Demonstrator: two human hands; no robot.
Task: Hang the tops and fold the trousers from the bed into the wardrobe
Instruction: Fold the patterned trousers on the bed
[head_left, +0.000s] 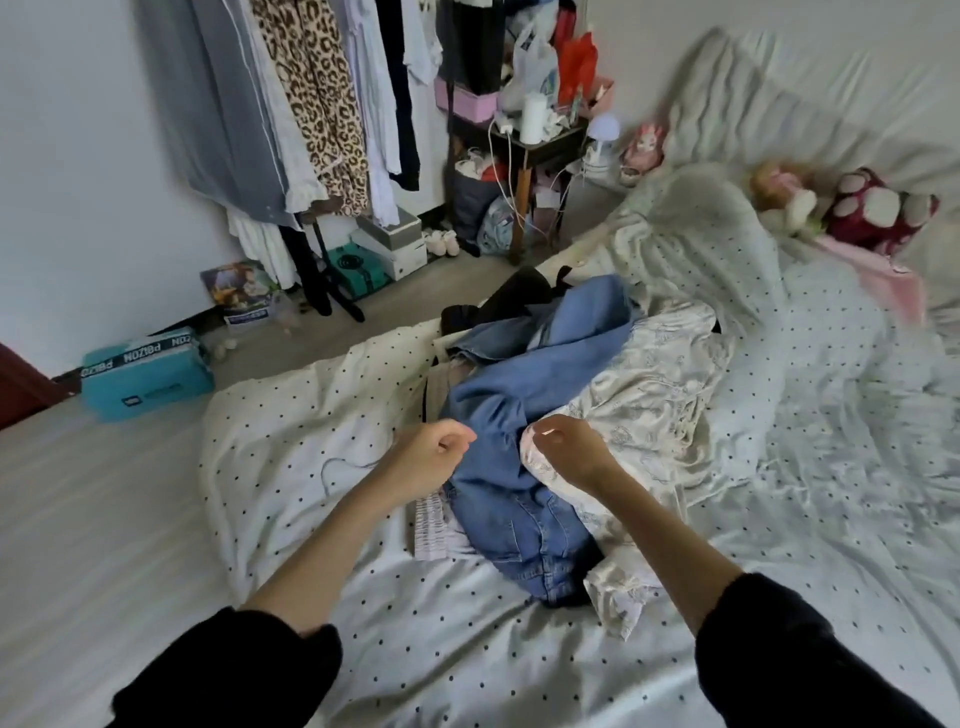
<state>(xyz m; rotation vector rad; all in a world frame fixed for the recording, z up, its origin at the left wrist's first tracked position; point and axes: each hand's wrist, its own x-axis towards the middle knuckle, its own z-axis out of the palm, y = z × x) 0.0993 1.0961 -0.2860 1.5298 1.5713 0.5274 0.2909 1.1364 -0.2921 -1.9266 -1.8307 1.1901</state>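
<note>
Your left hand (431, 452) sits at the left edge of the blue jeans (524, 415), fingers (457, 434) curled inward toward the thumb; whether they pinch the denim or merely close above it cannot be told from this view. Your right hand (566, 449) has its fingers (543, 431) curled and pinching a fold of the pale patterned garment (649, 395), which lies just right of the jeans and partly under them. The jeans lie crumpled in the middle of the bed (467, 649), on the polka-dot sheet, on top of a heap that includes a striped pink piece (434, 525) poking out at the lower left and a black garment (514, 299) at the far end. How many items make up the heap is hidden by the denim. Both forearms are bare, with black sleeves (228, 670) cut off at the bottom edge. The right side of the view is blurred; a doll (779, 189) and a dark red plush (878, 208) lie near the head of the bed. Beyond the bed, a clothes rail (311, 104) carries hanging garments, including a leopard print, against the white wall. A cluttered shelf unit (524, 130) stands beside it, and a teal box (145, 374) rests on the floor.
</note>
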